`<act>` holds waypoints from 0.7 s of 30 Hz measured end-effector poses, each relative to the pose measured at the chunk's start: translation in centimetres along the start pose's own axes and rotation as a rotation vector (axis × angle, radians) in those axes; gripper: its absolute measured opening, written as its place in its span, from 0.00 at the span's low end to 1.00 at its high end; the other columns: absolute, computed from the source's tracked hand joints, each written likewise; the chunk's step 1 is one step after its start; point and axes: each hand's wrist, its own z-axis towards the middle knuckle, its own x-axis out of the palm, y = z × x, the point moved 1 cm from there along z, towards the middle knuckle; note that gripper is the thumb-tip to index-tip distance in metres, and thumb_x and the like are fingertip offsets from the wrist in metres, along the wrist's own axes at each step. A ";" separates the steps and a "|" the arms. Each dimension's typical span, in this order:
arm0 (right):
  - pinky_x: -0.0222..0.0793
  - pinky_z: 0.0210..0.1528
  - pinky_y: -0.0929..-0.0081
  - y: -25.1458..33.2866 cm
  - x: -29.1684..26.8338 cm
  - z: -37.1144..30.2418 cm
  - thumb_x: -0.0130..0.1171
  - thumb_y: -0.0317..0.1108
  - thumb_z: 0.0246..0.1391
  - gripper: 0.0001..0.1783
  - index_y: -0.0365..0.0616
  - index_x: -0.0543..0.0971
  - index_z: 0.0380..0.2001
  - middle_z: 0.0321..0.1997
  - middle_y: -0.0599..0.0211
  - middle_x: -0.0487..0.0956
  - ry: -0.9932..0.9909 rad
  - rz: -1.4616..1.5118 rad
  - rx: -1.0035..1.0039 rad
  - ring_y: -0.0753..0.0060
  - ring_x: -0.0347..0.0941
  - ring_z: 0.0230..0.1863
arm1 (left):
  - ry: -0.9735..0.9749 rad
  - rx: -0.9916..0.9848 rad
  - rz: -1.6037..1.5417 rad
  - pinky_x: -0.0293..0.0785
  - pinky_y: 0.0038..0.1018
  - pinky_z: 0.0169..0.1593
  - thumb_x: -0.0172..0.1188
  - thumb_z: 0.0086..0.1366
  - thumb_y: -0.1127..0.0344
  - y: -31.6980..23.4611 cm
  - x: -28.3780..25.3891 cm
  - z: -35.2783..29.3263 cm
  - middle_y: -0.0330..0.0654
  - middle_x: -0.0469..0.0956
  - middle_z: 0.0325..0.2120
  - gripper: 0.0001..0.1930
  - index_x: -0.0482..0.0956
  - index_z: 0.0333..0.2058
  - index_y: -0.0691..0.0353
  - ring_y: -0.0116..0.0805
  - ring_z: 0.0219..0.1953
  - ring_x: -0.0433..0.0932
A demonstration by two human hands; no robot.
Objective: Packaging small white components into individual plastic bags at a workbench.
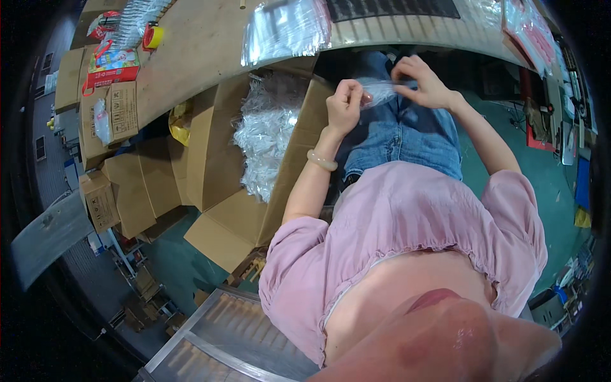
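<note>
Over my lap, a small clear plastic bag (pixel 379 94) is stretched between my two hands. My left hand (pixel 344 107), with a pale bangle on its wrist, pinches the bag's left end. At the other end, my right hand (pixel 425 84) has its thumb and fingertips closed on the bag's edge. Glare hides whatever the bag may contain. Beside my left forearm stands an open cardboard box (pixel 213 137) holding a heap of clear plastic-wrapped pieces (pixel 267 143). A stack of flat clear bags (pixel 286 32) overhangs the table edge beyond my hands.
The worktable (pixel 191 57) curves across the far side, with a dark mat (pixel 391 9) on it. More plastic packs (pixel 529 32) lie at its right end. At the left are a red carton (pixel 113 69), a yellow tape roll (pixel 153 37) and several cardboard boxes (pixel 141 181).
</note>
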 end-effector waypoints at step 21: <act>0.64 0.35 0.72 -1.6 -0.9 -0.7 0.52 0.26 0.53 0.03 0.39 0.70 0.30 0.30 0.61 0.68 -0.150 0.170 0.129 0.61 0.65 0.31 | -0.576 -0.052 0.511 0.72 0.19 0.29 0.58 0.62 0.68 -9.4 -16.2 -2.4 0.40 0.80 0.24 0.07 0.77 0.36 0.66 0.21 0.23 0.75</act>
